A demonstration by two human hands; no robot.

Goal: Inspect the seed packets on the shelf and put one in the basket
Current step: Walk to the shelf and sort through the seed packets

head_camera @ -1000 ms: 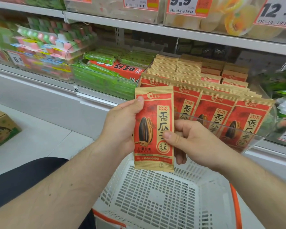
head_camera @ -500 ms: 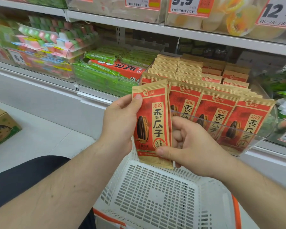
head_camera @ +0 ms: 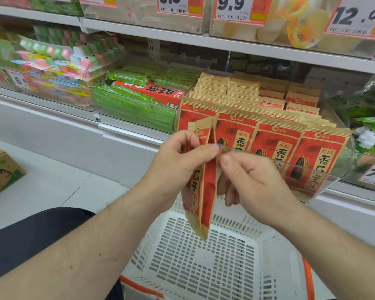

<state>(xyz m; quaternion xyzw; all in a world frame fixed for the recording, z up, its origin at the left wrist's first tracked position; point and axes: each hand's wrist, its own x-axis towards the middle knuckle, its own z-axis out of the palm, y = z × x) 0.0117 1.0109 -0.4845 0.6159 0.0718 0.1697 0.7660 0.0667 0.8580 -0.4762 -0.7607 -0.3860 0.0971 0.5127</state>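
We see a red and tan seed packet (head_camera: pixel 206 187) with black characters, matching red-and-tan packets (head_camera: pixel 290 148) behind, a white slotted basket (head_camera: pixel 195 263) trimmed in orange, and green wrappers (head_camera: pixel 134 107) beside them.

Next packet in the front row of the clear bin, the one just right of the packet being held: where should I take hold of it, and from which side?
Pinch the tan sealed top edge of the front-row packet, coming from above. The packets stand upright and packed side by side; the clear bin wall covers their lower half, so only the tops are free. Lift straight up.
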